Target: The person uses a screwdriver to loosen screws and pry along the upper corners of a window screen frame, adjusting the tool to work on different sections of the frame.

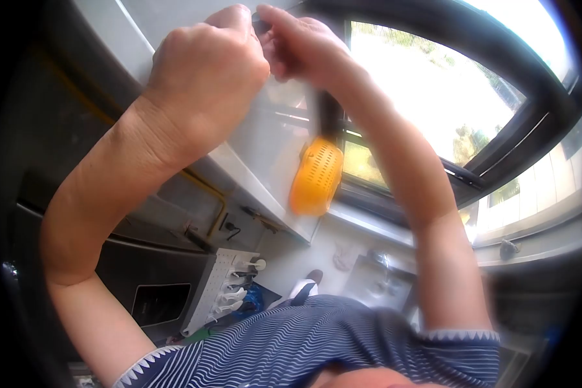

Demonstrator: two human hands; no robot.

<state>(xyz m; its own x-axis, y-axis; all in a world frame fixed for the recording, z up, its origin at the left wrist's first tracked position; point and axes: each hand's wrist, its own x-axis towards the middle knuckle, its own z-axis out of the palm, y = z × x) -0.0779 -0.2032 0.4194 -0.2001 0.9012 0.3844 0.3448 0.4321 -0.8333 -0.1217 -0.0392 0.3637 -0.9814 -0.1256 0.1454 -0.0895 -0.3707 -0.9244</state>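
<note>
Both of my arms are raised, and my hands meet near the top of the head view. My left hand (207,77) is closed in a fist with its back toward me; anything inside it is hidden. Close against it, my right hand (304,48) has curled fingers, thumb and forefinger pinching a small dark piece (260,24). That piece sits between the two hands, too small and covered to name. Below my right hand, apart from it, is a yellow perforated plastic basket (317,178) by a white surface.
A dark-framed window (433,97) lets in bright light on the right. Below lie a sink with a tap (381,278), a white pegboard rack (229,284) with white items, and a dark appliance (161,301). A yellow pipe (216,210) runs along the left wall.
</note>
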